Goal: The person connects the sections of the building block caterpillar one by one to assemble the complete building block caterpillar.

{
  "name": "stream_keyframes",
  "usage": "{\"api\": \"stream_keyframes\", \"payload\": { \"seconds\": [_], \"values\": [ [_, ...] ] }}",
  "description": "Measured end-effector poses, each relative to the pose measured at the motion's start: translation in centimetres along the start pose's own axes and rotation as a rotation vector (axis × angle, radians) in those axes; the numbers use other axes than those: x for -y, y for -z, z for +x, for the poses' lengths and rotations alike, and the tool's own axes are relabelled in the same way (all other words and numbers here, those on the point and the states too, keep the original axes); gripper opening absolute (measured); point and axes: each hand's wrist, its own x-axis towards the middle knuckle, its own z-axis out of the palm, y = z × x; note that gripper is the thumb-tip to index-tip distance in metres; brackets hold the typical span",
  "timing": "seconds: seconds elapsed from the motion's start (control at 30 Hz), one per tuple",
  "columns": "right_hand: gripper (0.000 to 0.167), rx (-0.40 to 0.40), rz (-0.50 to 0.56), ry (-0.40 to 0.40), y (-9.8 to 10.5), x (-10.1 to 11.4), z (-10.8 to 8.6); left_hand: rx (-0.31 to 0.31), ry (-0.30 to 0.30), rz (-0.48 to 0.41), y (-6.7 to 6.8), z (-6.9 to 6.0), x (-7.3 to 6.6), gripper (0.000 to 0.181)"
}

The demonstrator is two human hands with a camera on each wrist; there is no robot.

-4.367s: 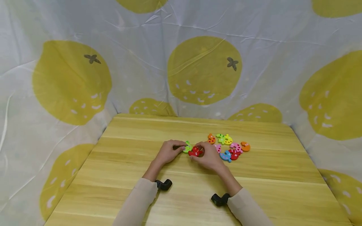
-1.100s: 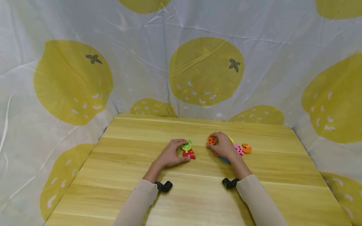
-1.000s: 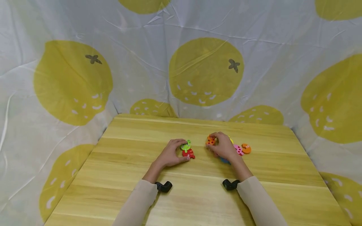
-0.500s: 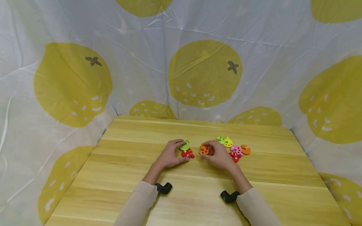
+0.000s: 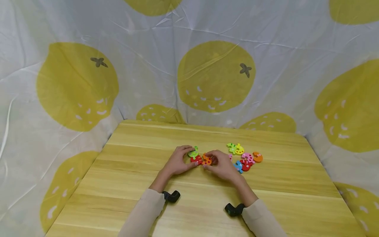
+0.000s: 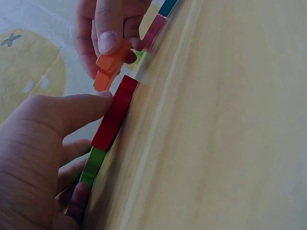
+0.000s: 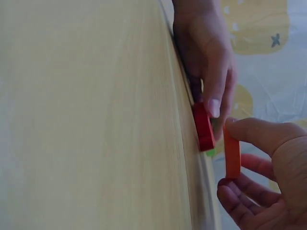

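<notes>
My landmark is the striped, rounded, flat red piece (image 5: 196,158), painted wood by the look of it, lying on the pale wood-grained table (image 5: 195,210). The person's left hand (image 5: 179,160) comes to it from the left. The thumb rests on the red piece, and the fingers curl over a flat bright-green face-shaped piece (image 5: 193,154) that touches its far side, so I read this hand as holding the pair in a fairly wide grip.

Just right of the red piece, the right hand (image 5: 220,164) keeps a narrow pinch, thumb against fingers, on a rounded orange piece (image 7: 232,155) with red dots and a notch. Both wrist cameras give me the orange one lifted off the tabletop, near the red piece, with a gap between them.

Well to the right of the red piece I see a loose cluster: a striped light-green piece (image 5: 232,148) against a yellow dotted piece (image 5: 239,150), a pink dotted piece (image 5: 248,157) against an orange piece marked 10 (image 5: 258,157), and a second red piece (image 5: 246,165) beside a blue piece (image 5: 238,166). Beyond the red piece hangs a white cloth (image 5: 142,65) printed with large yellow fruit.
</notes>
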Motion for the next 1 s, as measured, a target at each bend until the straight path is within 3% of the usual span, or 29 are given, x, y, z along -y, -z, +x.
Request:
{"api": "stream_keyframes", "payload": {
  "seconds": [0.53,1.0],
  "values": [
    [0.048,-0.061,-0.050,0.003,-1.1,0.7,0.0,-0.020,0.007,-0.018,-0.1,0.0,0.0,0.069],
    [0.048,-0.049,-0.120,-0.045,-1.9,0.7,0.1,-0.041,-0.001,-0.024,-0.3,0.1,0.0,0.067]
  ]
}}
